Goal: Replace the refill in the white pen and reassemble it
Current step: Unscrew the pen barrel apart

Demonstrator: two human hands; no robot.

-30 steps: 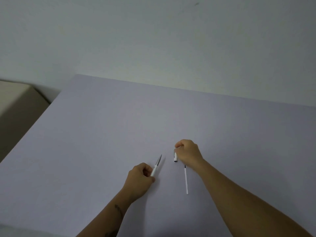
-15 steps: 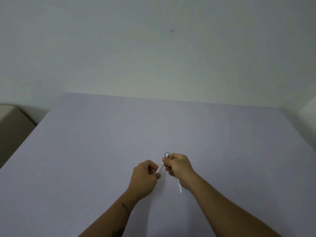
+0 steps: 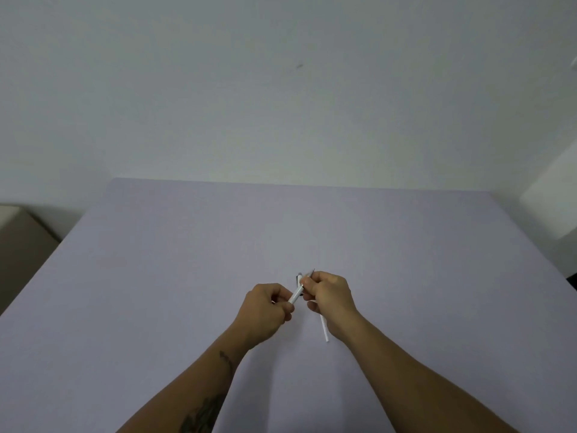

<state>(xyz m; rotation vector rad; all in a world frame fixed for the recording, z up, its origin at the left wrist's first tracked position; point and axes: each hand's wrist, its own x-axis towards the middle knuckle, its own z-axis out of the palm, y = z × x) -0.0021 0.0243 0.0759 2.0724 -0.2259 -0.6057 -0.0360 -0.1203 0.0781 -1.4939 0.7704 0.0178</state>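
Both hands meet over the table's (image 3: 156,276) middle: I see my left hand (image 3: 265,310) wrapped around the white pen (image 3: 295,295), right hand (image 3: 331,296) pinching its upper end, while a thin white refill (image 3: 324,331) lies just beneath the right wrist.

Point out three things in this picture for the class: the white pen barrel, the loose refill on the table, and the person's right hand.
white pen barrel (image 3: 295,295), head view, on the bare middle between the two hands.
loose refill (image 3: 324,331), head view, on its lower visible stretch.
right hand (image 3: 331,295), head view, on the back of the hand.
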